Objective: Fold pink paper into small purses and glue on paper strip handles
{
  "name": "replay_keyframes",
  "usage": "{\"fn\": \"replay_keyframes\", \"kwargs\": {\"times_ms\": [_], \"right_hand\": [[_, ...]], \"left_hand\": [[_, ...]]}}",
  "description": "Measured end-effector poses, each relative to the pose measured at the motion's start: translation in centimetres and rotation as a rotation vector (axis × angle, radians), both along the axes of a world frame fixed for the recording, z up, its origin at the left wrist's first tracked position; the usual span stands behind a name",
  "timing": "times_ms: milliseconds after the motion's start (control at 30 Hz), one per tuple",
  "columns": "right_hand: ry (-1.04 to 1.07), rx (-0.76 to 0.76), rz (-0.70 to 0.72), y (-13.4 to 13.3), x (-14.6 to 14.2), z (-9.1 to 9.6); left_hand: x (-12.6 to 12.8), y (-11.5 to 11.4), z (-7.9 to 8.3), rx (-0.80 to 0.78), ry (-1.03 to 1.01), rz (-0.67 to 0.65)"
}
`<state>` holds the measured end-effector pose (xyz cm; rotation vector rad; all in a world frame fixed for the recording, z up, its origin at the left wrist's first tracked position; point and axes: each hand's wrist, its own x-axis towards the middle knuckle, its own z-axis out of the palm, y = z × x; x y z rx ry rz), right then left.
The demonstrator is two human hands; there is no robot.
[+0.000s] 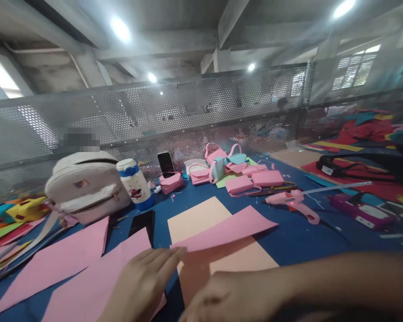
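Note:
My left hand (143,279) is at the bottom centre, fingers together and stretched forward, with their tips on the near edge of a pink paper strip (226,231). My right hand (235,297) comes in from the right with the forearm across the bottom edge; its fingers are curled on the folded pink paper beside the strip. The strip lifts off a peach paper sheet (201,219) that lies flat on the blue table top (302,237). Motion blur smears both hands.
Larger pink sheets (63,259) lie at the left, a black phone (143,223) between them. Behind stand a white bag (85,185), a white bottle (134,183), a propped phone (165,164), small pink paper handbags (242,174) and a pink glue gun (293,201). A perforated metal screen (188,112) closes the back.

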<state>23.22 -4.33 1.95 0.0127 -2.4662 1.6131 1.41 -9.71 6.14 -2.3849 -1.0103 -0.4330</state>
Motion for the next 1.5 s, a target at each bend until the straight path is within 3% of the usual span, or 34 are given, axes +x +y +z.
{"fn": "replay_keyframes", "kwargs": {"times_ms": [100,133,200,267,333,400,467,600,633,667,767,867,1200,1500], "right_hand": [[-0.143,-0.732,-0.286,1.3,1.9,1.2],[-0.079,-0.871,-0.381,1.8,2.3,1.7],[0.099,-0.963,-0.52,2.6,2.9,2.5],[0.205,-0.955,-0.626,3.5,3.0,2.9],[0.224,-0.889,-0.709,4.5,2.8,2.6],[0.228,-0.774,-0.741,5.5,2.4,1.9],[0.25,-0.676,-0.725,6.2,2.2,1.1],[0.323,-0.609,-0.651,7.0,2.4,-0.4],[0.327,-0.611,-0.624,7.1,2.6,-0.6],[0.322,-0.62,-0.593,7.1,2.8,-0.9],[0.292,-0.634,-0.517,6.9,3.2,-1.3],[0.277,-0.595,-0.48,6.9,3.5,-1.4],[0.216,-0.596,-0.453,6.4,3.3,-1.1],[0.287,-0.587,-0.632,7.4,3.0,-1.7]], "left_hand": [[0.1,-0.3,0.7,0.156,0.01,0.015],[0.6,-0.6,0.7,0.204,0.01,0.0],[2.4,-1.3,0.7,0.267,0.02,-0.072],[4.5,-1.7,0.8,0.291,0.053,-0.178],[6.1,-1.5,1.1,0.153,0.136,-0.239],[6.8,-0.4,1.3,-0.014,0.021,-0.317],[6.2,1.5,1.2,-0.184,-0.259,-0.316],[3.4,5.5,-0.5,-0.386,-1.115,0.023],[2.9,6.2,-1.2,-0.521,-1.312,0.046],[2.5,6.8,-1.9,-0.611,-1.367,0.051],[2.8,7.2,-3.8,-0.888,-1.401,0.019],[3.7,6.9,-4.9,-1.049,-1.437,-0.021],[2.9,6.7,-5.4,-1.1,-1.534,0.02],[3.8,6.3,-5.6,-1.303,-1.438,0.082]]}}
